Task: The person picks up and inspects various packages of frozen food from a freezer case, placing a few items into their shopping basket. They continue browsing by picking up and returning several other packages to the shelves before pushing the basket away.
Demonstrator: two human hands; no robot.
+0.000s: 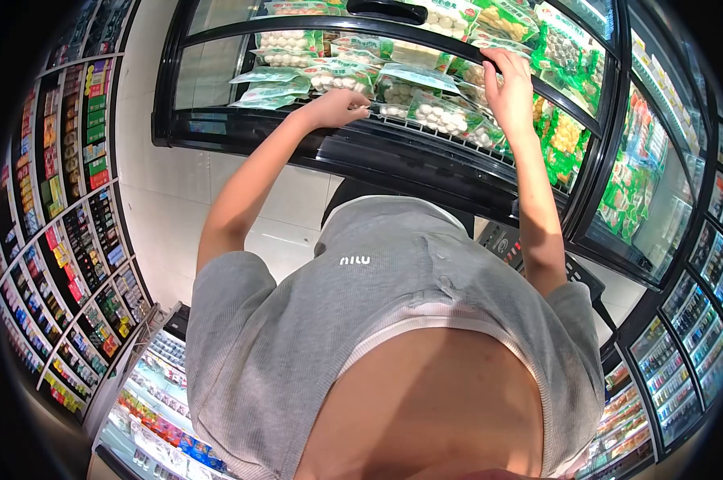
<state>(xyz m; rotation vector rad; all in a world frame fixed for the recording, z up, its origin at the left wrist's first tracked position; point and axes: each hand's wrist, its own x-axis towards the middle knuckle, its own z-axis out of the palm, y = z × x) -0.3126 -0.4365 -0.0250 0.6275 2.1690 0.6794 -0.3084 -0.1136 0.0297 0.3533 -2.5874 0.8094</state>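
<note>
My right hand has its fingers hooked over the black frame of a freezer's glass lid, the thumb on the near side. My left hand hovers at the freezer's front edge with loosely bent fingers and nothing visible in them. Close beside its fingertips lie a bag of white balls and another bag of white balls. Green-and-white packets are to its left. Whether the left fingertips touch the wire rack is not clear.
The black freezer rim runs across in front of me. A second glass-fronted section with green bags adjoins at right. Stocked shelves line the left, and a lit display case stands at lower left.
</note>
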